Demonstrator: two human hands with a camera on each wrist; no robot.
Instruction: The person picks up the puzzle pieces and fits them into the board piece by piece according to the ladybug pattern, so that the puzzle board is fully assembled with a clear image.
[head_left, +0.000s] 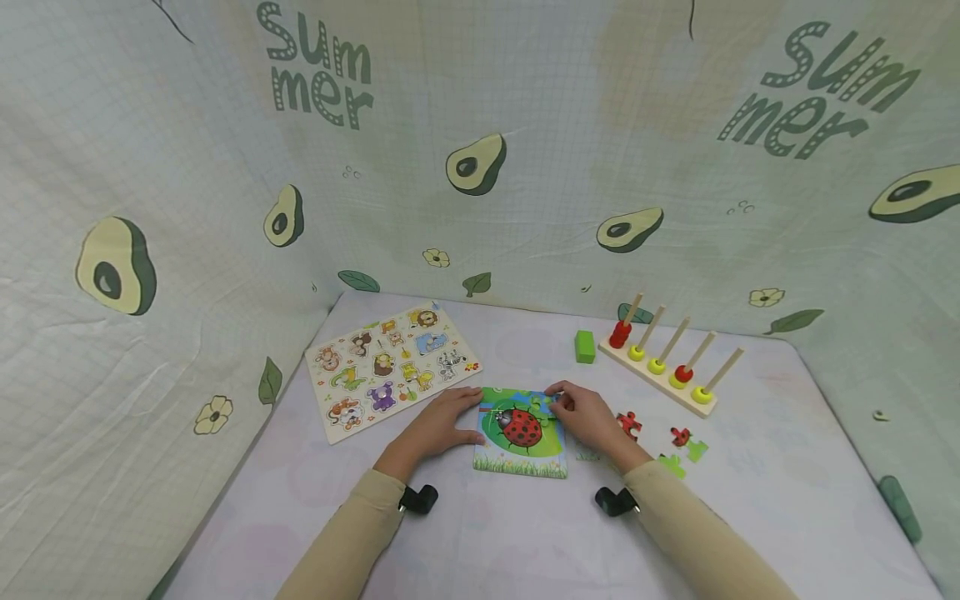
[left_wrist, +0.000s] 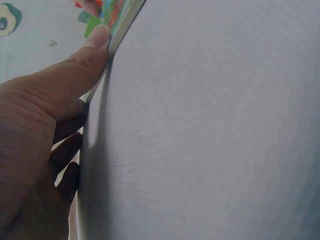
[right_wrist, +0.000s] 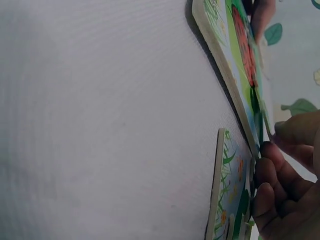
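Observation:
In the head view a square ladybug puzzle (head_left: 520, 429) lies on the table between the two hands. My left hand (head_left: 447, 421) rests at its left side, fingers at the upper corner and the thumb lower on the edge, not curled round it. The left wrist view has that thumb (left_wrist: 90, 57) extended along the board's edge. My right hand (head_left: 588, 417) pinches a green puzzle piece (head_left: 543, 410) over the upper right of the puzzle. From the right wrist, this thin piece (right_wrist: 266, 117) appears tilted above the board, between thumb and fingertips.
Right of the puzzle lie loose red pieces (head_left: 680, 437) and green pieces (head_left: 697, 451), and a second flowered board (right_wrist: 227, 185). An animal peg board (head_left: 322, 417) sits back left. A green block (head_left: 585, 347) and a bead stacker (head_left: 656, 375) stand back right, before the fabric wall.

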